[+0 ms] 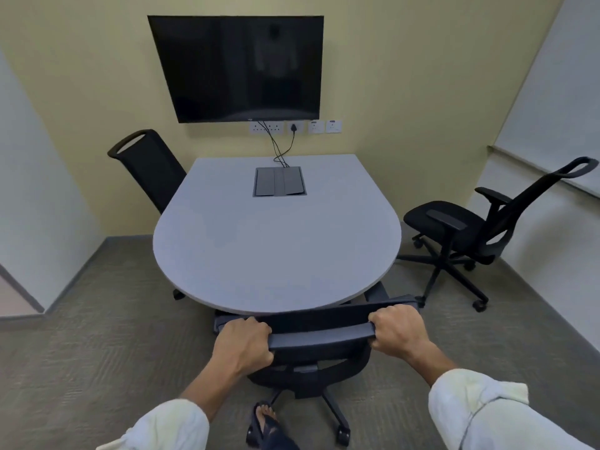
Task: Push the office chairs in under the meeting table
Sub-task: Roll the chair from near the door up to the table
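A grey meeting table with a rounded near end stands against the far wall. Right in front of me is a black office chair, its seat tucked under the table's near edge. My left hand and my right hand both grip the top bar of its backrest. A second black chair sits close against the table's left side. A third black chair stands apart from the table at the right, angled toward it, with its wheeled base fully on open carpet.
A dark screen hangs on the far wall above sockets, with cables running down to a cable box in the tabletop. My sandalled foot is by the near chair's base. Walls close in left and right.
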